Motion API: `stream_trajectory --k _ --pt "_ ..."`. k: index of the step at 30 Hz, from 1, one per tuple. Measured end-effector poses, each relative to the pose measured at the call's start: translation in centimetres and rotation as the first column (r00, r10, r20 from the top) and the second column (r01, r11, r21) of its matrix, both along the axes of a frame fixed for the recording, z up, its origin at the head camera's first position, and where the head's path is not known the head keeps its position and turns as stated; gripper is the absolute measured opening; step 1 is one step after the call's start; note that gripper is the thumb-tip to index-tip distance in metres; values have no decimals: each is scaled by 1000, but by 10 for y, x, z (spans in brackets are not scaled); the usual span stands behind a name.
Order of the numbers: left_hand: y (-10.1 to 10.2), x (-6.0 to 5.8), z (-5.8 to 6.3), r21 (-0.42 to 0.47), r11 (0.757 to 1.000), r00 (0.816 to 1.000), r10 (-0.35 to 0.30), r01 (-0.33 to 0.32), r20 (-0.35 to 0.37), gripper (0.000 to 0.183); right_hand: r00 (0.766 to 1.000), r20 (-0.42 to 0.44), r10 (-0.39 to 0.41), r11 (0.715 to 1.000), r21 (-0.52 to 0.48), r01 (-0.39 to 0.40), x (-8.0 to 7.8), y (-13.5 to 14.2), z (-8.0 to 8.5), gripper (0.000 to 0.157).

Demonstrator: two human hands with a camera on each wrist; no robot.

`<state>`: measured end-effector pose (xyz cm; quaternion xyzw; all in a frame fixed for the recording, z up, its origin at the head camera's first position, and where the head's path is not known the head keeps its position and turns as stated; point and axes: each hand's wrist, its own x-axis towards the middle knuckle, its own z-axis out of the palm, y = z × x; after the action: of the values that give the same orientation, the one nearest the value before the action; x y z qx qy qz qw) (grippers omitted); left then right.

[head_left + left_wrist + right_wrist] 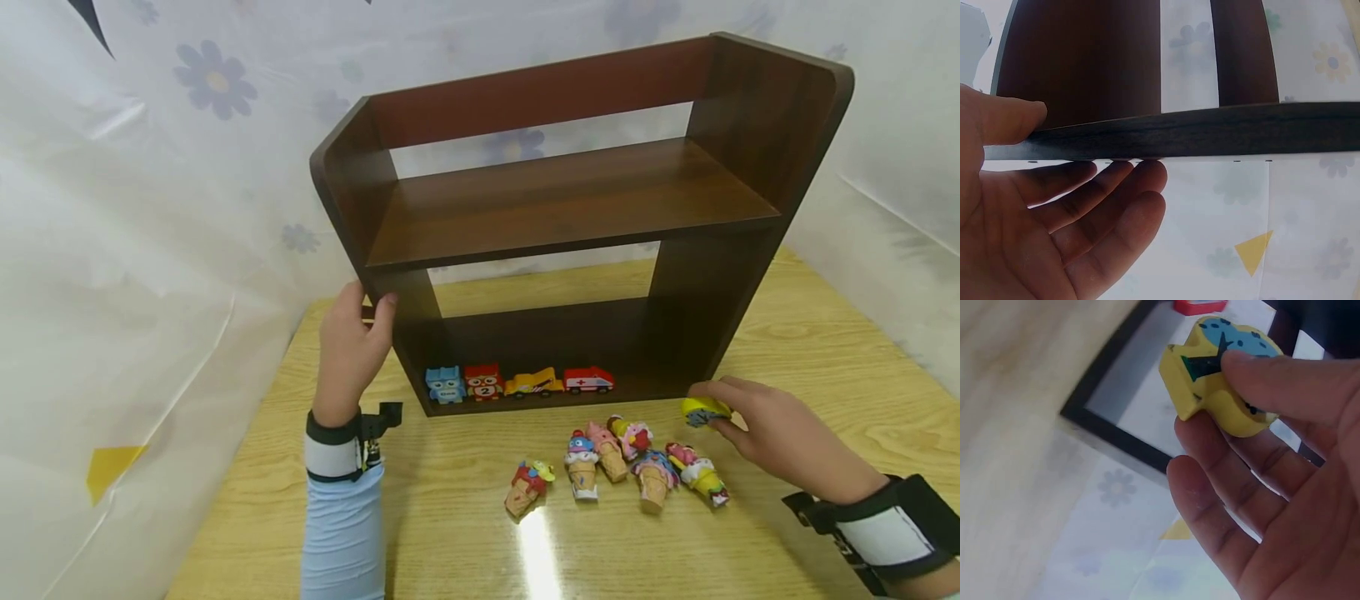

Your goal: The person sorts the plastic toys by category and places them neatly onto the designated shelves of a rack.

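Head view: a dark brown, two-tier wooden shelf unit (pixel 577 202) stands toward the far edge of the pale wood-grain tabletop (pixel 247 517); along its bottom board's front edge, from the left corner, sit a blue owl-shaped block (pixel 446 387), a red owl-shaped block (pixel 483 384), a yellow toy tow truck (pixel 534 383) and a red-and-white toy ambulance (pixel 588 381), probably lined up to stay visible; six multicoloured ice-cream-cone toys (pixel 582 471) lie loose before the unit; the left hand (pixel 352 350) grips its left side edge, likely to steady it; the right hand (pixel 780 433) pinches a small yellow block (pixel 708 408) by its right front corner.

Left wrist view: the thumb hooks over the side panel's edge; fingertips press its outer face.

Right wrist view: the thumb lies across the yellow block's painted face, fingers behind; it is blurred, but the shape suggests a tree.
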<state>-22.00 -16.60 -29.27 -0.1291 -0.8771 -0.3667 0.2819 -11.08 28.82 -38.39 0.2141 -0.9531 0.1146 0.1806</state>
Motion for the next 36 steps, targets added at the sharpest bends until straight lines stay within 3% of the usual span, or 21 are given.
stream_trajectory --k 19,23,27,31,36 --pt "2 -1 0 -6 1000 1000 -15 15 -14 34 989 -146 16 991 -132 -35 -19 -31 32 40" --pt "1 -1 0 -8 1000 1000 -16 15 -22 34 992 -128 3 990 -140 -21 -21 -36 39 39" --pt "1 -1 -1 -12 1000 1000 -11 11 -27 33 994 -105 4 988 -155 -20 -23 -38 44 46" --pt "0 -1 -1 -10 1000 1000 -7 7 -15 33 989 -144 32 986 -159 -55 -26 -41 48 57" --pt "-1 -1 -1 -1 1000 1000 -4 4 5 33 982 -183 41 982 -173 -73 -31 -46 50 52"
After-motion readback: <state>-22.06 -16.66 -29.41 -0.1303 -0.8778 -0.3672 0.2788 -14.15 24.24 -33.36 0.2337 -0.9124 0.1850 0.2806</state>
